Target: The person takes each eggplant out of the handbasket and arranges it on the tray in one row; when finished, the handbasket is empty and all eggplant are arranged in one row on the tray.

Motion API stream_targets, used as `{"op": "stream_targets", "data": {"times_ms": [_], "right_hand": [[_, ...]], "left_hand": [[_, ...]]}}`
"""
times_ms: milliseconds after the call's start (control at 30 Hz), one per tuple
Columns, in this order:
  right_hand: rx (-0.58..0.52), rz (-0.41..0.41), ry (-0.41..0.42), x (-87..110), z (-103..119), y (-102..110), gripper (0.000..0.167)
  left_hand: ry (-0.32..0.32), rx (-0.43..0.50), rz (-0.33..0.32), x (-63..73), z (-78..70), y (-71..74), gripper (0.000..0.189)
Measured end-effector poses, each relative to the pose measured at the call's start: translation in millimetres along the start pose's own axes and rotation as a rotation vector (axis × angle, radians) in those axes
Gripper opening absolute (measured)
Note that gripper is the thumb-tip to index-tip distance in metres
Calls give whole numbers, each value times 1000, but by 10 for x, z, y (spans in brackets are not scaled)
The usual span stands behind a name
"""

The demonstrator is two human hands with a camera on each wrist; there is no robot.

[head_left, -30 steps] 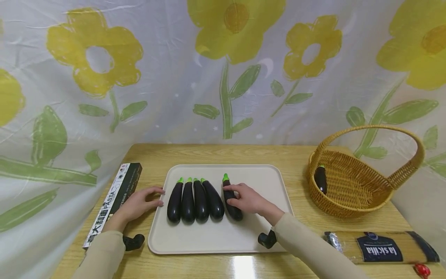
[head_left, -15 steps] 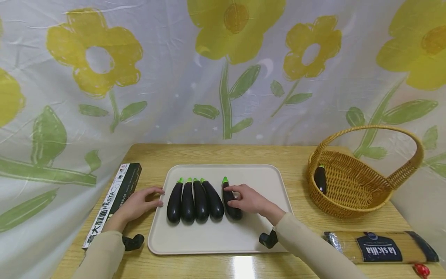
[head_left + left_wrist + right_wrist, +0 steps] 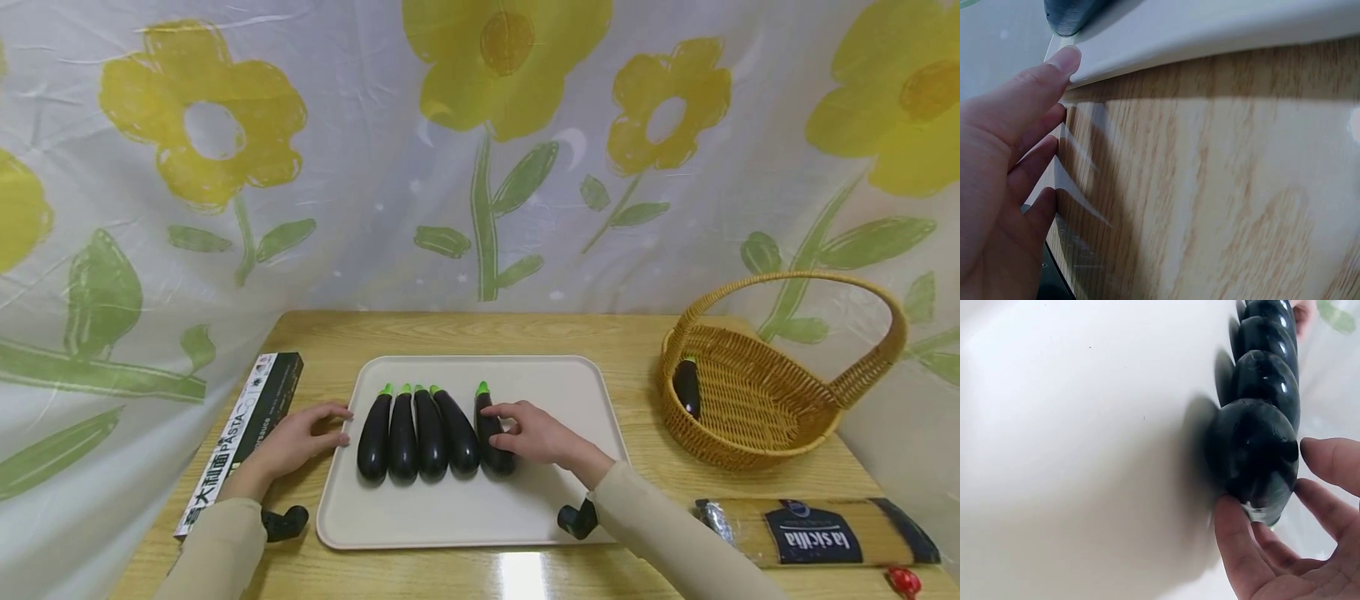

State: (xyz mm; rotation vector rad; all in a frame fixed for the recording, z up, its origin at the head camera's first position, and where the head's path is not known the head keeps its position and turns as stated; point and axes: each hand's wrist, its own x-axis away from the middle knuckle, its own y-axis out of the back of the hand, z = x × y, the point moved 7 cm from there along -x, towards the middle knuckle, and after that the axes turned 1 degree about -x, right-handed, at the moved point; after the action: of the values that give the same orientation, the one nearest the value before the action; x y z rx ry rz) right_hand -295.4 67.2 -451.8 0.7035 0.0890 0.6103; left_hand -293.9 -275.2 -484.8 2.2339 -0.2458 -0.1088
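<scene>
On the white tray (image 3: 465, 523), several dark purple eggplants (image 3: 402, 442) with green stems lie side by side. My right hand (image 3: 542, 435) holds one more eggplant (image 3: 497, 458) just to the right of that row, lying lengthwise on the tray. In the right wrist view, thumb and fingers stand around this eggplant (image 3: 1252, 434), and its stem end is partly hidden. My left hand (image 3: 303, 437) is at the tray's left edge with relaxed, slightly bent fingers. The left wrist view puts its thumb (image 3: 1065, 61) right at the tray rim (image 3: 1147, 65).
At the right stands a wicker basket (image 3: 720, 442) with a tall handle and one eggplant (image 3: 687, 388) inside. A pasta box (image 3: 251, 425) lies left of the tray. In front of the basket are a spaghetti packet (image 3: 816, 532) and a small red item (image 3: 904, 581).
The right hand has slid its eggplant slightly left and toward me, nearer the row. The left hand stays in place.
</scene>
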Motion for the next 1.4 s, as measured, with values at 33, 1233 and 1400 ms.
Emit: {"op": "stream_targets", "data": {"times_ms": [33,1233,1400], "right_hand": [[0,-1,0,7,1,6,46],[-29,-22,31,25,-32,-50,50],[-35,-26,27,39,-25,-40,49]], "left_hand": [[-2,-1,-1,2,-2,0,40],[-2,8,7,-3,11,-2,40],[-13,11,3,-2,4,1,39]]}}
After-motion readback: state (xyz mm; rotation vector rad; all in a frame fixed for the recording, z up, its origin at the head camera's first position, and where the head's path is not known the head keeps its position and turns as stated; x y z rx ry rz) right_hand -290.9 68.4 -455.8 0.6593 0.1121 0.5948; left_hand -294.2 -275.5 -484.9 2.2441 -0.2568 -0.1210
